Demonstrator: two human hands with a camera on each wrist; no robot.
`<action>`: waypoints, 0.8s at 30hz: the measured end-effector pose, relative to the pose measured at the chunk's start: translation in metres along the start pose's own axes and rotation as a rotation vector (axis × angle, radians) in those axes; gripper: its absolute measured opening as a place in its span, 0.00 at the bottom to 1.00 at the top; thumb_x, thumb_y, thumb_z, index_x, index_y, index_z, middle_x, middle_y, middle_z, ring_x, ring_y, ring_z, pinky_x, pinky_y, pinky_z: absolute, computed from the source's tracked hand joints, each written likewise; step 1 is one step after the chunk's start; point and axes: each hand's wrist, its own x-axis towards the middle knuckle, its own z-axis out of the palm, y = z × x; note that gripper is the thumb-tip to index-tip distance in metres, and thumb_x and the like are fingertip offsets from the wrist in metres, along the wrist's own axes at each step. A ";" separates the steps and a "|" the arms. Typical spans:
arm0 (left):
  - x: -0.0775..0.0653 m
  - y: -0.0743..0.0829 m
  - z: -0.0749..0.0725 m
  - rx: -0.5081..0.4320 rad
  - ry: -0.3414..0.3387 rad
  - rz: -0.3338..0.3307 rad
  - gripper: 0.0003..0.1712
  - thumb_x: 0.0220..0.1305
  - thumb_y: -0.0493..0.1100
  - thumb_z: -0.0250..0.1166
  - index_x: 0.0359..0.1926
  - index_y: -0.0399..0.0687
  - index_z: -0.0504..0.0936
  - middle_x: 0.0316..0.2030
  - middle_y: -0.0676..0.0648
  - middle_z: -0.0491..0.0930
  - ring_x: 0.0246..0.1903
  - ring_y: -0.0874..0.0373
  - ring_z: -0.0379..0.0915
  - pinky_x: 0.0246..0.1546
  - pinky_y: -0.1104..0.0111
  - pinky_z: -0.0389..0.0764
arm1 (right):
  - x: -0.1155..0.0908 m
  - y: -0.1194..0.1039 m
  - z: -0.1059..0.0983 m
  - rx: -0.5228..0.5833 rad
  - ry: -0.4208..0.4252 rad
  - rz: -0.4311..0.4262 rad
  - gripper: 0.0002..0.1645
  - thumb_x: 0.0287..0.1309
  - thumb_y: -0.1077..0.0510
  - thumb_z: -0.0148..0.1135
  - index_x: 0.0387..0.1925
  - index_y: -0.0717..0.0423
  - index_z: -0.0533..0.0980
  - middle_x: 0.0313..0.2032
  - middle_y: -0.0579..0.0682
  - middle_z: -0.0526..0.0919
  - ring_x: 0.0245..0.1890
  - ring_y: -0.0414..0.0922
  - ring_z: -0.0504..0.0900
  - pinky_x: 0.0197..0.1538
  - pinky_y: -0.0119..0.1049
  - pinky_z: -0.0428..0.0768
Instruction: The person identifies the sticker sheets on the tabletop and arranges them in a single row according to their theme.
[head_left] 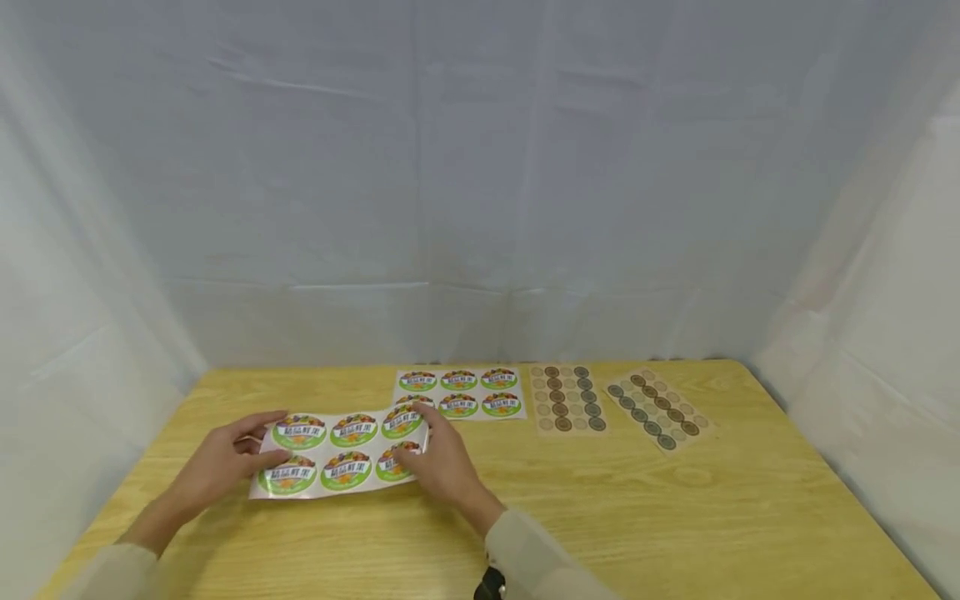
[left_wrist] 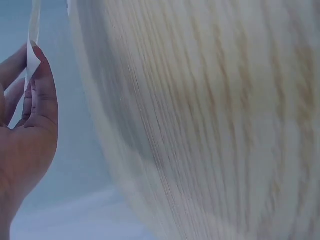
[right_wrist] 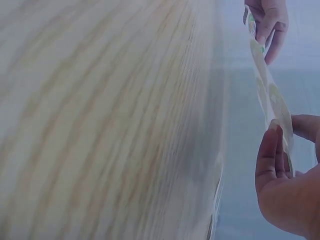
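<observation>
Head view looks forward-down; two closer wrist views share the tabletop [head_left: 675, 517].

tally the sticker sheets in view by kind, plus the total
Large oval stickers: 2 (held sheet, sheet behind it)
Small round stickers: 2 (straighter sheet, slanted sheet)
Total: 4 sheets

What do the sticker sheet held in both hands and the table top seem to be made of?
Sticker sheet: probably glossy paper, perhaps plastic film; it looks thin, bends and shines slightly.
Table top: wood or wood-look laminate, seemingly smooth; streaky yellowish grain shows, but I cannot tell which.
</observation>
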 end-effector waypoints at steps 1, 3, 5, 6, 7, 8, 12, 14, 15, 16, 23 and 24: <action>-0.003 0.000 -0.002 0.002 0.001 -0.002 0.37 0.59 0.47 0.69 0.65 0.37 0.68 0.44 0.39 0.74 0.30 0.60 0.72 0.25 0.68 0.75 | -0.001 -0.001 0.001 0.029 -0.006 0.003 0.41 0.57 0.57 0.68 0.69 0.54 0.61 0.60 0.51 0.71 0.54 0.47 0.75 0.55 0.42 0.74; -0.009 0.000 -0.008 0.015 0.010 -0.010 0.35 0.60 0.48 0.68 0.65 0.38 0.69 0.46 0.39 0.75 0.31 0.60 0.72 0.26 0.69 0.73 | -0.003 -0.004 0.004 0.086 -0.022 0.010 0.39 0.57 0.58 0.67 0.68 0.55 0.62 0.54 0.49 0.74 0.43 0.43 0.79 0.45 0.38 0.79; -0.014 -0.002 -0.013 0.031 0.017 -0.010 0.34 0.61 0.49 0.67 0.64 0.39 0.71 0.47 0.39 0.76 0.31 0.61 0.71 0.27 0.70 0.71 | -0.004 -0.007 0.007 0.130 -0.036 0.009 0.37 0.57 0.59 0.67 0.67 0.56 0.64 0.48 0.47 0.74 0.35 0.40 0.80 0.34 0.34 0.80; -0.016 -0.004 -0.015 0.039 0.020 -0.009 0.34 0.61 0.49 0.67 0.64 0.40 0.71 0.48 0.40 0.76 0.32 0.61 0.71 0.27 0.70 0.71 | -0.005 -0.009 0.009 0.146 -0.041 0.007 0.36 0.57 0.60 0.67 0.66 0.56 0.65 0.45 0.46 0.73 0.31 0.38 0.79 0.29 0.32 0.79; -0.019 -0.006 -0.017 0.036 0.024 -0.011 0.33 0.60 0.49 0.68 0.64 0.40 0.72 0.47 0.41 0.77 0.32 0.61 0.72 0.27 0.70 0.72 | -0.006 -0.010 0.011 0.151 -0.045 0.004 0.34 0.57 0.60 0.67 0.65 0.57 0.66 0.43 0.45 0.73 0.29 0.37 0.78 0.26 0.31 0.78; -0.021 -0.008 -0.019 0.039 0.028 -0.012 0.33 0.60 0.49 0.68 0.63 0.40 0.72 0.48 0.42 0.77 0.32 0.62 0.72 0.28 0.70 0.72 | -0.006 -0.011 0.013 0.154 -0.048 0.008 0.33 0.57 0.60 0.67 0.64 0.56 0.67 0.42 0.44 0.73 0.29 0.36 0.77 0.25 0.30 0.77; -0.030 -0.017 -0.027 0.036 0.030 -0.026 0.33 0.60 0.48 0.68 0.62 0.38 0.72 0.45 0.46 0.78 0.32 0.62 0.75 0.29 0.70 0.75 | -0.008 -0.015 0.022 0.141 -0.063 0.019 0.30 0.56 0.61 0.67 0.61 0.55 0.71 0.39 0.43 0.73 0.29 0.35 0.76 0.25 0.29 0.77; -0.035 -0.020 -0.032 0.047 0.022 -0.048 0.33 0.60 0.48 0.68 0.63 0.37 0.72 0.43 0.46 0.79 0.32 0.62 0.75 0.29 0.70 0.75 | -0.008 -0.016 0.027 0.137 -0.092 0.034 0.29 0.56 0.61 0.68 0.60 0.54 0.72 0.38 0.43 0.73 0.30 0.35 0.76 0.26 0.29 0.77; -0.038 -0.022 -0.035 0.052 0.017 -0.063 0.33 0.60 0.48 0.68 0.63 0.37 0.71 0.41 0.45 0.79 0.32 0.62 0.75 0.30 0.70 0.75 | -0.009 -0.017 0.029 0.131 -0.106 0.037 0.29 0.56 0.60 0.68 0.60 0.54 0.72 0.38 0.42 0.73 0.30 0.35 0.76 0.27 0.29 0.77; -0.040 -0.023 -0.037 0.056 0.010 -0.079 0.34 0.60 0.48 0.68 0.63 0.37 0.71 0.40 0.44 0.79 0.32 0.62 0.74 0.29 0.70 0.74 | -0.009 -0.017 0.032 0.126 -0.122 0.041 0.29 0.56 0.60 0.68 0.59 0.53 0.72 0.38 0.42 0.72 0.30 0.35 0.76 0.28 0.29 0.77; -0.056 -0.033 -0.054 0.088 -0.055 -0.175 0.35 0.62 0.50 0.66 0.64 0.35 0.70 0.52 0.38 0.73 0.34 0.62 0.74 0.32 0.68 0.76 | -0.011 -0.024 0.054 0.086 -0.190 0.096 0.28 0.54 0.59 0.69 0.58 0.54 0.74 0.33 0.41 0.73 0.29 0.34 0.76 0.29 0.28 0.76; -0.059 -0.034 -0.056 0.106 -0.058 -0.185 0.35 0.61 0.50 0.66 0.63 0.34 0.70 0.52 0.37 0.72 0.35 0.63 0.74 0.32 0.68 0.76 | -0.012 -0.024 0.056 0.066 -0.196 0.101 0.28 0.54 0.59 0.69 0.58 0.54 0.74 0.32 0.41 0.73 0.29 0.33 0.75 0.29 0.28 0.76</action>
